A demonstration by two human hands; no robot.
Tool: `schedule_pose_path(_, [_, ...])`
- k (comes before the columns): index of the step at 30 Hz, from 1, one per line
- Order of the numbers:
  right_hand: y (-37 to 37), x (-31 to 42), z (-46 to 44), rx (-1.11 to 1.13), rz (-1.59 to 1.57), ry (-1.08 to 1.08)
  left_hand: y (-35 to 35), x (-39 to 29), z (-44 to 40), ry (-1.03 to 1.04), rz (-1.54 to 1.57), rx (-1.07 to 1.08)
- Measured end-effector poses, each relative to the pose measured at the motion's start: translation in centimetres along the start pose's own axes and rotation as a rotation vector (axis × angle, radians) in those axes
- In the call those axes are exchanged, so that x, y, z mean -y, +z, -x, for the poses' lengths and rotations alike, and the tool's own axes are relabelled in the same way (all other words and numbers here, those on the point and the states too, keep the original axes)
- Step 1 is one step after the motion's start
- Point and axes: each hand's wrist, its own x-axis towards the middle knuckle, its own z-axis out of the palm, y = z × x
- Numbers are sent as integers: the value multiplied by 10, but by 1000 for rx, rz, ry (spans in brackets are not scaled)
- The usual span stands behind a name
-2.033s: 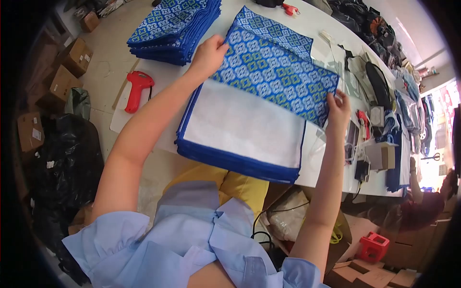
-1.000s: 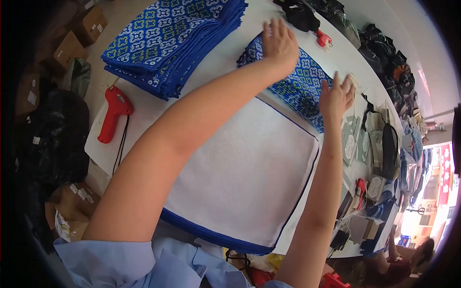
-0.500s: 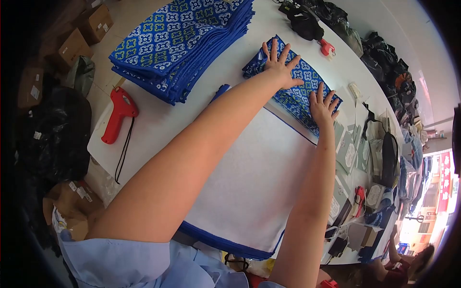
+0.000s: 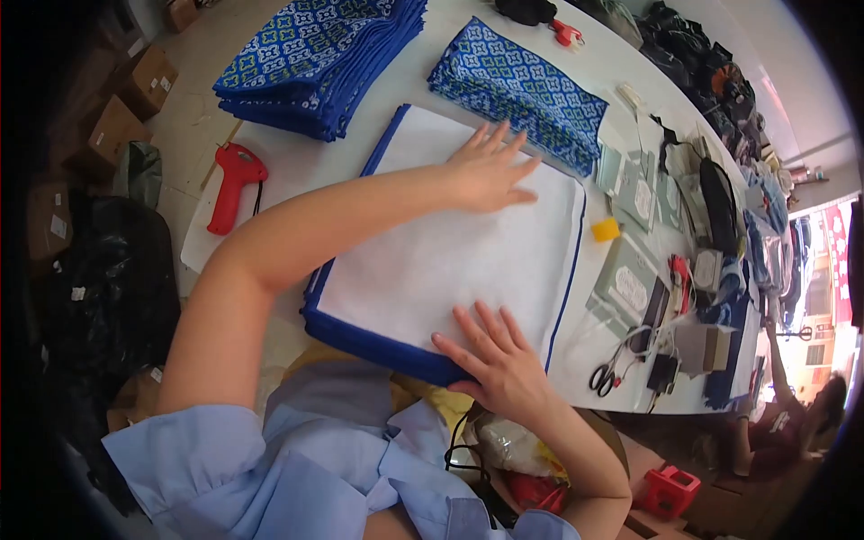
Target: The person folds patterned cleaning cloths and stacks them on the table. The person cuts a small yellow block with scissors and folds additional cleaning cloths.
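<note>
A stack of cloths (image 4: pixel 432 261) lies before me, its top one white side up with blue edging. My left hand (image 4: pixel 493 173) rests on its far part, fingers spread, palm down. At the near right edge my right hand (image 4: pixel 495 360) lies on the white cloth, fingers apart. Just beyond the stack sits a folded blue patterned cloth (image 4: pixel 517 90), touched by neither hand. A taller stack of blue patterned cloths (image 4: pixel 315 63) stands at the far left. To the left lies a red tagging gun (image 4: pixel 237 184).
On the right are grey-green cards (image 4: pixel 625 283), a yellow block (image 4: pixel 606 229), scissors (image 4: pixel 605 378) and a black strap (image 4: pixel 717 207). Dark plastic bags (image 4: pixel 108 288) and cardboard boxes (image 4: pixel 117 135) stand on the floor at left. Another person (image 4: pixel 792 423) is at the lower right.
Both hands have left the folded patterned cloth and come back onto the white cloth, the right one to its near edge. The view has shifted, and the yellow block now shows.
</note>
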Motion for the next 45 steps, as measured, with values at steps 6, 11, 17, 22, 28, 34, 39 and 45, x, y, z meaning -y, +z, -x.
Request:
schedule_pose_path(6, [30,12,26,-254,8,150,-35,-40,127,331,126,156])
schedule_pose_path(11, [30,19,24,-413,-264,336,-48,-45,190,303,238,223])
schedule_pose_path(17, [15,32,11,-493,-406,575,-50,-51,204,188,414,-18])
schedule_pose_path(22, [19,30,7,-703,-334,510,-73,-63,198,-217,616,71])
schedule_pose_path(28, [13,26,9,-709,-361,529,-65,-54,207,-38,535,-62])
schedule_pose_path(34, [11,16,9,-603,-772,594,-61,-49,211,-63,449,-181])
schedule_pose_path(39, [0,22,-1,-771,-280,427,-65,-43,209,-93,299,-305])
schedule_pose_path(45, [-14,22,10,-756,146,145,-97,-32,208,-35,268,-457])
